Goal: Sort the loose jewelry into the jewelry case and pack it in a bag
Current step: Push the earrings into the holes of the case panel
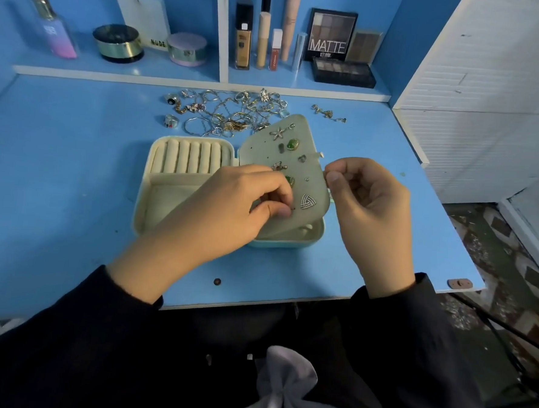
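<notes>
An open pale-green jewelry case lies on the blue desk, with cream ring rolls in its left half. A translucent earring panel stands lifted over the right half, studded with several earrings and pendants. My left hand pinches something small against the panel's lower front, beside a triangular sparkly earring. My right hand pinches the panel's right edge from behind. A heap of loose rings and chains lies behind the case. A grey cloth bag rests in my lap.
A shelf at the back holds a perfume bottle, round jars, makeup tubes and eyeshadow palettes. A few loose pieces lie right of the heap. A white cabinet borders the desk's right side.
</notes>
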{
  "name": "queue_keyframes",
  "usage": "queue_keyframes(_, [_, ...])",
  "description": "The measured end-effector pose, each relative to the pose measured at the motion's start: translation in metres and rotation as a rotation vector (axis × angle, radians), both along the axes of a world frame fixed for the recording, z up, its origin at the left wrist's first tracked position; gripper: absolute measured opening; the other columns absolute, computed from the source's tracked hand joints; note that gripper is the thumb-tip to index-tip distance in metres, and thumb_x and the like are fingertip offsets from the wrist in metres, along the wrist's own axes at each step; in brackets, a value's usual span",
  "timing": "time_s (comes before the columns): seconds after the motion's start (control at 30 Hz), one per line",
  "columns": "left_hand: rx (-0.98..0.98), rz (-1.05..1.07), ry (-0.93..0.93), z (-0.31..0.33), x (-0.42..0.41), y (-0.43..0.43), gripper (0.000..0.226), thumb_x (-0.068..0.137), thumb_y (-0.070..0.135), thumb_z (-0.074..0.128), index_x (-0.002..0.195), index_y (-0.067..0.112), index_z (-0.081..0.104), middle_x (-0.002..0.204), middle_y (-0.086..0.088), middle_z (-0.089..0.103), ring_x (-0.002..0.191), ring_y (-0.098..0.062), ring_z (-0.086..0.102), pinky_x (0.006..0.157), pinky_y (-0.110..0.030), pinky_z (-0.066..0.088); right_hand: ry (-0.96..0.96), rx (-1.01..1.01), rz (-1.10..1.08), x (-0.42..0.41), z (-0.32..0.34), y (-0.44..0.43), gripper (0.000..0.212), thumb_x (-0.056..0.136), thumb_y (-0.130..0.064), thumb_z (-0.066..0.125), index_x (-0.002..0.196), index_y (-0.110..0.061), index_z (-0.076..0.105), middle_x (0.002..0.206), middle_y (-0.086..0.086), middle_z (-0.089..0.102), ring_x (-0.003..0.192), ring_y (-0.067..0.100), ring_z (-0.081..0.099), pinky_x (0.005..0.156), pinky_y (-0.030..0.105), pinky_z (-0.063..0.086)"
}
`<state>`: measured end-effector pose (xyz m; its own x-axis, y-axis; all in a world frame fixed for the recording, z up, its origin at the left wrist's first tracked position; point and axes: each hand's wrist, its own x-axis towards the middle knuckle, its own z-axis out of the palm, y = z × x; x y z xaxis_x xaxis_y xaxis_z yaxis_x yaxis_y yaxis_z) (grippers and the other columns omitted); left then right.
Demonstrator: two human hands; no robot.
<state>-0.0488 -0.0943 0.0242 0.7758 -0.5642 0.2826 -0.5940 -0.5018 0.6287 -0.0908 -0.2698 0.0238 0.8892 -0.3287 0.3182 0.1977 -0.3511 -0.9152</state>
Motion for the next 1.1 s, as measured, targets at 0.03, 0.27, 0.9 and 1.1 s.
queue_keyframes(0.03, [-0.026,0.011,-0.006,-0.002,-0.001,0.0,0.009,0.085,0.011,0.071,0.088,0.019,0.07,0.086,0.011,0.066,0.085,-0.004,0.056,0.075,-0.011,0.04,0.0,0.005,0.002,0.0,0.001,0.001,0.016,0.091,0.001,0.058,0.084,-0.011,0.066,0.073,-0.011,0.064,0.064,-0.004,0.055,0.063,0.009,0.041])
queue_keyframes(0.27, [-0.209,0.097,-0.064,-0.011,-0.012,-0.002,0.008,0.085,0.009,0.073,0.089,0.013,0.068,0.084,0.007,0.064,0.083,-0.005,0.058,0.077,-0.019,0.045,-0.02,0.023,0.02,0.0,0.009,0.007,0.016,0.091,0.001,0.058,0.085,-0.012,0.066,0.077,-0.005,0.068,0.068,0.0,0.059,0.065,0.011,0.044])
queue_keyframes(0.9, [-0.432,0.278,-0.283,-0.037,-0.038,0.004,0.024,0.082,0.02,0.08,0.097,0.004,0.072,0.095,-0.001,0.068,0.089,-0.009,0.065,0.079,-0.021,0.051,-0.042,0.136,0.161,0.006,0.025,0.027,0.011,0.091,-0.002,0.058,0.091,-0.007,0.067,0.084,0.004,0.07,0.077,0.013,0.064,0.075,0.028,0.054])
queue_keyframes(1.1, [-0.523,0.362,-0.284,-0.044,-0.04,0.003,0.02,0.084,0.018,0.077,0.095,0.001,0.073,0.091,-0.004,0.069,0.085,-0.011,0.066,0.077,-0.024,0.053,-0.04,0.194,0.242,0.008,0.019,0.028,0.009,0.093,-0.004,0.058,0.094,-0.006,0.067,0.09,0.013,0.07,0.079,0.018,0.061,0.072,0.032,0.051])
